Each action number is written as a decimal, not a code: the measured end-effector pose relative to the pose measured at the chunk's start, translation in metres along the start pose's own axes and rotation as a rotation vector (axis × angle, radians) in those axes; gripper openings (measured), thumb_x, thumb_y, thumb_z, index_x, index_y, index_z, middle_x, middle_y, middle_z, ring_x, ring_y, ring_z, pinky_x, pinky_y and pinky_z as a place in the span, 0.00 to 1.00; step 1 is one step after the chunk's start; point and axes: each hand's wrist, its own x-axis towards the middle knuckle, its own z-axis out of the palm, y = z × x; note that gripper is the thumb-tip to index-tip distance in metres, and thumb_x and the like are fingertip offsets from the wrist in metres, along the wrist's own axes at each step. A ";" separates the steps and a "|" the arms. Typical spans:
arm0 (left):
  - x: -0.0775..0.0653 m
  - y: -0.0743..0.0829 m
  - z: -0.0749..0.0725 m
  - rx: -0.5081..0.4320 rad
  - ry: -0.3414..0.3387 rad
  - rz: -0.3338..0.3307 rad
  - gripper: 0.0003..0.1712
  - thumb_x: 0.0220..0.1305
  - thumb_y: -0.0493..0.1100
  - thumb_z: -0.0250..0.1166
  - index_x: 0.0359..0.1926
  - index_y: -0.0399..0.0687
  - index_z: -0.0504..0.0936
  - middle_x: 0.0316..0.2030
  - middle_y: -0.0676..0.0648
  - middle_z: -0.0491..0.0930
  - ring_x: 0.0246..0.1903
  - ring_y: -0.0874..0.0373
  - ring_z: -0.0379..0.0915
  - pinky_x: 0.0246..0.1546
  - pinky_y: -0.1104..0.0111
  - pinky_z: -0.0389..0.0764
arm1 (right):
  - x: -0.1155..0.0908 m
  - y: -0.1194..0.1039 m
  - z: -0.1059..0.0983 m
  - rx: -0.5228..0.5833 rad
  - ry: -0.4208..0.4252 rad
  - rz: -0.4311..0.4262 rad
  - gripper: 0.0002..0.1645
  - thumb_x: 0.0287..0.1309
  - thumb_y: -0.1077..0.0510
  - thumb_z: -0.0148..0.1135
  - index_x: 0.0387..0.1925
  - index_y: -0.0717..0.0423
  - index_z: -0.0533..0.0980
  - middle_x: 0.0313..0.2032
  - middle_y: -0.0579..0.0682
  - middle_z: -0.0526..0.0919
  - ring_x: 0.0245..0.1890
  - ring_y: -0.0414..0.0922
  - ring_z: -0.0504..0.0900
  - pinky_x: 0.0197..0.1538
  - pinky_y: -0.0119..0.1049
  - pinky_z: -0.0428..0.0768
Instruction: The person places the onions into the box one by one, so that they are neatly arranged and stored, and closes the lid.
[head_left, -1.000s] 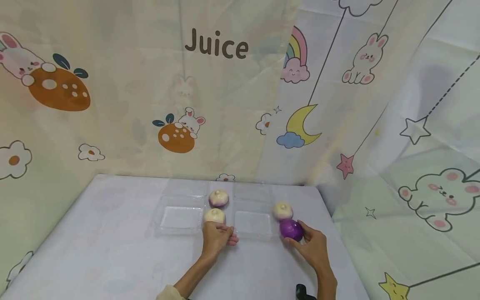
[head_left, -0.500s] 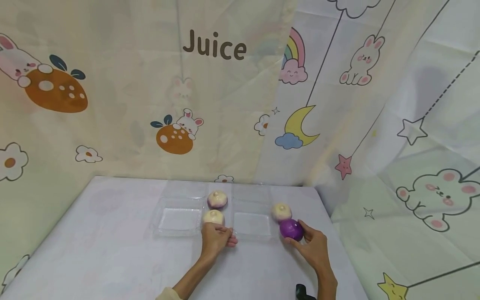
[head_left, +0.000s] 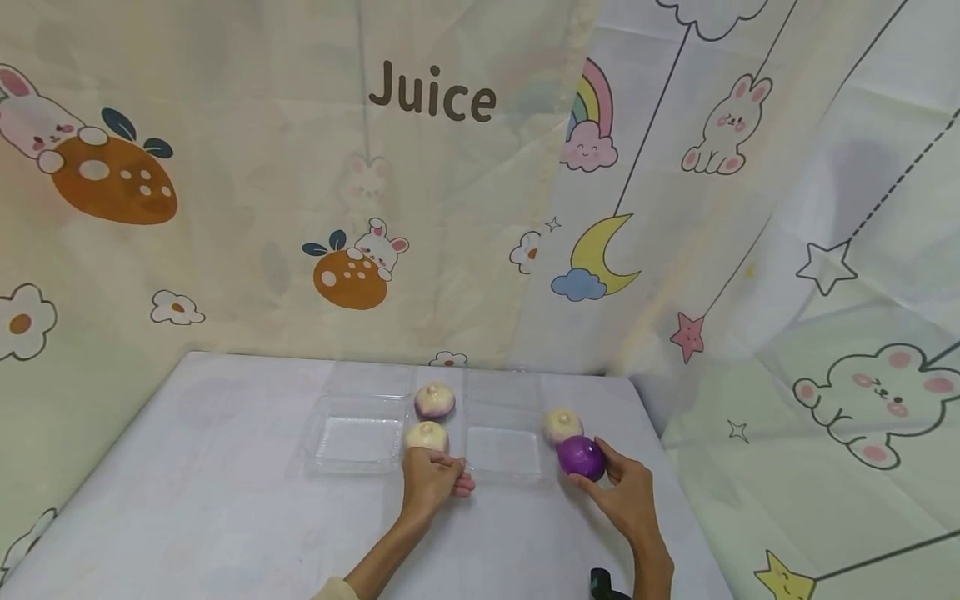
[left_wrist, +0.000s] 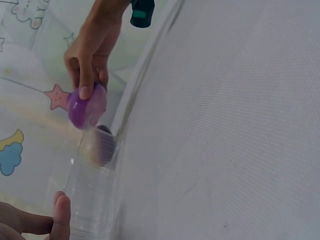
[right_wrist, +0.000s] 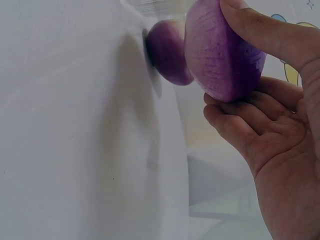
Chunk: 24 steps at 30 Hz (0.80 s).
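Handling 1 purple turnip [head_left: 581,459], R hand [head_left: 628,493] gripping it right of R tray [head_left: 504,452], L hand [head_left: 431,483] grip unclear at center turnip [head_left: 427,436]; next move prob calls for clearing adjacent turnip [head_left: 561,424].

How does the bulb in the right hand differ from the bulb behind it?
The held bulb shows purple to the head camera; the rear bulb shows its pale top.
The held bulb is gripped by the right hand above the table; the rear bulb rests on the table.
Both are rounded and show some purple.
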 end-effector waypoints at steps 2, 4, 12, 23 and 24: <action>-0.001 0.001 0.000 -0.007 -0.001 -0.002 0.08 0.68 0.27 0.68 0.38 0.19 0.85 0.25 0.30 0.89 0.21 0.52 0.90 0.26 0.63 0.94 | 0.001 -0.001 0.000 -0.002 0.002 -0.007 0.51 0.53 0.48 0.88 0.70 0.69 0.76 0.65 0.69 0.83 0.62 0.68 0.87 0.59 0.60 0.89; -0.002 0.001 0.001 -0.014 -0.002 0.004 0.08 0.68 0.27 0.69 0.38 0.19 0.85 0.26 0.29 0.89 0.21 0.51 0.91 0.26 0.63 0.94 | 0.001 -0.002 0.000 -0.003 0.002 -0.014 0.51 0.53 0.48 0.88 0.70 0.69 0.76 0.65 0.69 0.83 0.61 0.68 0.87 0.58 0.61 0.89; -0.001 0.002 0.002 -0.021 -0.001 0.013 0.08 0.68 0.27 0.69 0.37 0.19 0.86 0.27 0.27 0.89 0.21 0.48 0.91 0.25 0.62 0.93 | 0.005 -0.007 0.001 -0.009 -0.017 -0.007 0.51 0.54 0.47 0.87 0.72 0.67 0.75 0.67 0.68 0.81 0.63 0.67 0.86 0.60 0.61 0.89; -0.002 0.002 -0.001 -0.027 -0.012 0.015 0.07 0.68 0.27 0.69 0.37 0.19 0.86 0.27 0.27 0.89 0.22 0.48 0.91 0.26 0.62 0.94 | 0.009 -0.013 0.004 0.014 -0.005 -0.049 0.50 0.50 0.50 0.90 0.71 0.66 0.77 0.65 0.68 0.83 0.61 0.66 0.88 0.57 0.60 0.90; -0.002 0.002 -0.001 -0.026 -0.013 0.018 0.07 0.69 0.27 0.69 0.37 0.19 0.86 0.27 0.27 0.89 0.22 0.47 0.91 0.26 0.62 0.94 | 0.009 -0.013 0.005 0.012 -0.003 -0.056 0.50 0.50 0.50 0.90 0.70 0.66 0.78 0.65 0.68 0.84 0.61 0.66 0.88 0.57 0.60 0.90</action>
